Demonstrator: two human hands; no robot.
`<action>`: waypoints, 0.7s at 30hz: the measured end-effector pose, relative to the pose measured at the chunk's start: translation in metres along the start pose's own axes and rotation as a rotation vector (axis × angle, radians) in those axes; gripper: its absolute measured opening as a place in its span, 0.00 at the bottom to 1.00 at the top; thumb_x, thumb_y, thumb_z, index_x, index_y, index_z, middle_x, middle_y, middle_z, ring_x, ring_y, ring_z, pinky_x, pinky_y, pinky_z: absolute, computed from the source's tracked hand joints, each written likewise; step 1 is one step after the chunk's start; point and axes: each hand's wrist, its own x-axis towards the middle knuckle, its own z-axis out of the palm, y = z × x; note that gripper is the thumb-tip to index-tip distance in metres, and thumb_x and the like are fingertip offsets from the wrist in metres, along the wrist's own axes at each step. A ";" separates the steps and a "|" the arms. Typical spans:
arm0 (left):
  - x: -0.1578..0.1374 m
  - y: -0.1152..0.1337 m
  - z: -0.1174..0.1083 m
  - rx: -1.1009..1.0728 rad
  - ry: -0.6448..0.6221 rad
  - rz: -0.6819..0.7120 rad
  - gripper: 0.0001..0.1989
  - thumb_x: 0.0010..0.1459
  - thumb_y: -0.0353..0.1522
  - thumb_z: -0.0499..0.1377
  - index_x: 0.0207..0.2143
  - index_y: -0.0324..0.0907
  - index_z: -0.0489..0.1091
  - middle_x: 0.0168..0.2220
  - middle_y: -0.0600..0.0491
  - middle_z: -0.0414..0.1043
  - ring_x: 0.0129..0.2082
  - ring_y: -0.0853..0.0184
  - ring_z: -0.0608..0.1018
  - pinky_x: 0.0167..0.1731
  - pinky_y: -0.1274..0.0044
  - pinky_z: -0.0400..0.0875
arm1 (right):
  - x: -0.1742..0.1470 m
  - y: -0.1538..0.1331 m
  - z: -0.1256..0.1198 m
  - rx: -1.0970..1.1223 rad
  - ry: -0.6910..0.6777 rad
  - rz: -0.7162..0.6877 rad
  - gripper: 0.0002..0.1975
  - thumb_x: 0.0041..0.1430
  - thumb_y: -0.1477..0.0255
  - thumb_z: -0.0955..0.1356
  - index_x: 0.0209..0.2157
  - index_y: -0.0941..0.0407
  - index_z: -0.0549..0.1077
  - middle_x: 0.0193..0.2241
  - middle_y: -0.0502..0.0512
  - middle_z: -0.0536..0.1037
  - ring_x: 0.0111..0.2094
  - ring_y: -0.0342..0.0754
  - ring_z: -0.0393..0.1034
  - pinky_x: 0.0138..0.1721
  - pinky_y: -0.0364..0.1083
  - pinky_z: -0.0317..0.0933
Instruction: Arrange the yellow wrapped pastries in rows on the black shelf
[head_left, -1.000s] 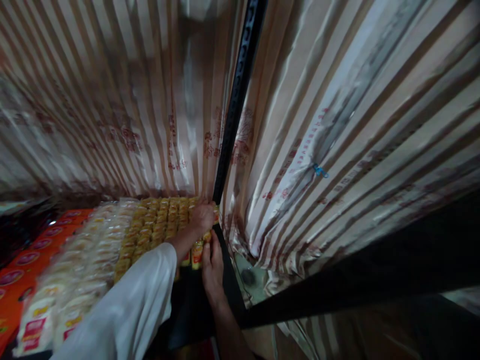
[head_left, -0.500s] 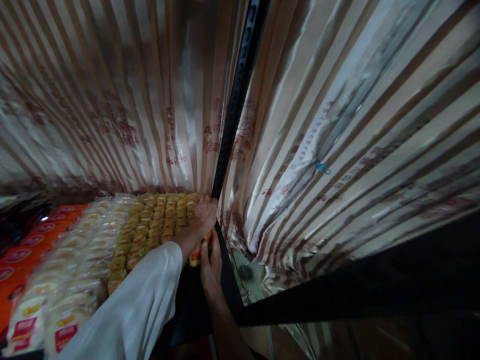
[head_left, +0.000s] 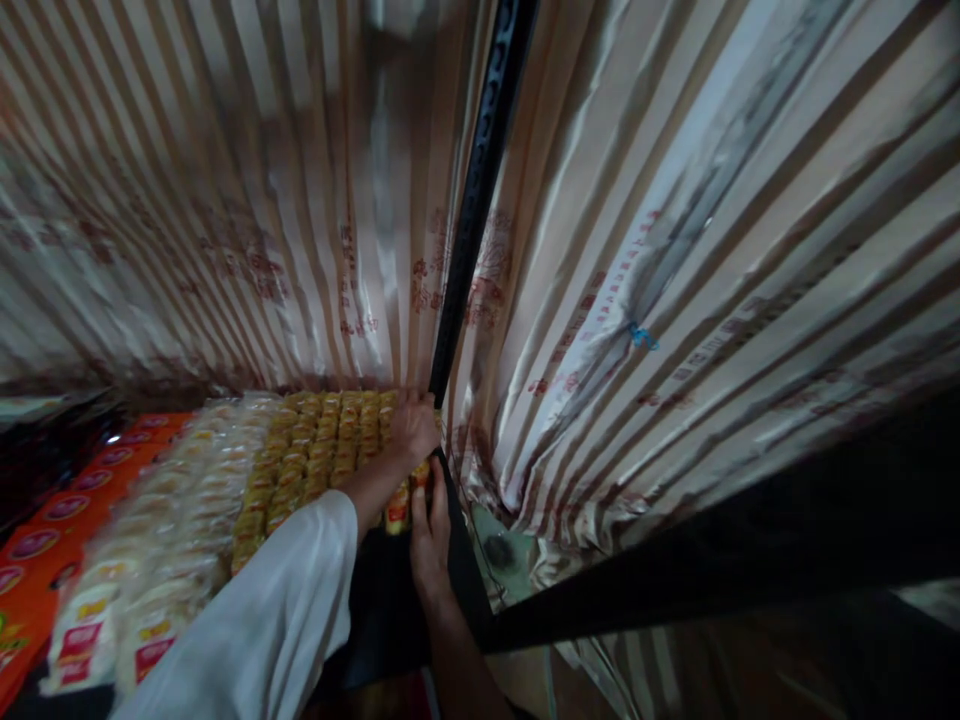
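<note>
Small yellow-wrapped packets (head_left: pixel 330 440) stand in several tight rows on a dark shelf. At the back right end of these rows, my left hand (head_left: pixel 415 425) reaches across with its fingers bent over the packets beside the black post. Nearer to me is my right hand (head_left: pixel 430 530), its thumb and fingers around the front end of the rightmost row. A yellow and red packet (head_left: pixel 397 508) shows just left of my right thumb. What lies under my left palm is hidden, and the light is dim.
Left of the yellow rows lie clear-wrapped white packets (head_left: pixel 187 500) and orange packs (head_left: pixel 82 490). A black slotted post (head_left: pixel 472 190) rises at the shelf corner. Striped printed plastic sheeting (head_left: pixel 360 180) hangs behind and to the right, with a blue tie (head_left: pixel 643 337). A dark shelf edge (head_left: pixel 675 560) runs right.
The view has shifted slightly, so the shelf goods appear a little further right. Both hands stay at the rightmost row, with my right hand a touch lower and its fingers slightly further from my left hand.
</note>
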 end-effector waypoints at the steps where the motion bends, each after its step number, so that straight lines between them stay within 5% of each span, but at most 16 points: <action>1: -0.004 0.000 -0.005 -0.019 0.024 -0.018 0.16 0.51 0.26 0.52 0.43 0.38 0.70 0.44 0.44 0.68 0.48 0.59 0.66 0.48 0.72 0.62 | 0.000 -0.001 0.000 0.011 0.005 -0.005 0.30 0.61 0.58 0.56 0.61 0.57 0.51 0.62 0.58 0.53 0.62 0.49 0.46 0.61 0.52 0.43; 6: -0.057 0.006 -0.032 -0.251 0.101 -0.088 0.14 0.52 0.25 0.51 0.39 0.41 0.71 0.42 0.50 0.69 0.46 0.64 0.68 0.48 0.75 0.63 | -0.003 -0.005 -0.003 0.047 0.026 -0.066 0.30 0.60 0.59 0.56 0.60 0.58 0.52 0.62 0.60 0.53 0.62 0.50 0.46 0.61 0.53 0.41; 14: -0.214 0.006 -0.036 -0.687 0.225 -0.245 0.13 0.50 0.20 0.48 0.31 0.41 0.69 0.34 0.52 0.71 0.38 0.69 0.72 0.41 0.76 0.67 | -0.040 -0.030 -0.019 -0.001 0.123 -0.176 0.23 0.61 0.63 0.57 0.55 0.58 0.60 0.56 0.61 0.63 0.57 0.50 0.56 0.57 0.54 0.50; 18: -0.292 -0.006 -0.021 -0.768 0.061 -0.460 0.13 0.49 0.21 0.48 0.29 0.41 0.70 0.31 0.53 0.72 0.35 0.69 0.73 0.39 0.76 0.68 | -0.099 -0.034 -0.023 0.095 0.066 -0.159 0.19 0.61 0.65 0.58 0.52 0.56 0.63 0.50 0.61 0.68 0.49 0.49 0.65 0.47 0.51 0.62; 21: -0.339 -0.023 -0.006 -0.788 -0.077 -0.632 0.13 0.48 0.21 0.50 0.31 0.42 0.72 0.35 0.52 0.74 0.39 0.67 0.74 0.43 0.74 0.67 | -0.153 -0.027 -0.024 0.035 -0.117 -0.098 0.16 0.61 0.66 0.59 0.48 0.55 0.66 0.42 0.58 0.73 0.41 0.48 0.70 0.43 0.49 0.64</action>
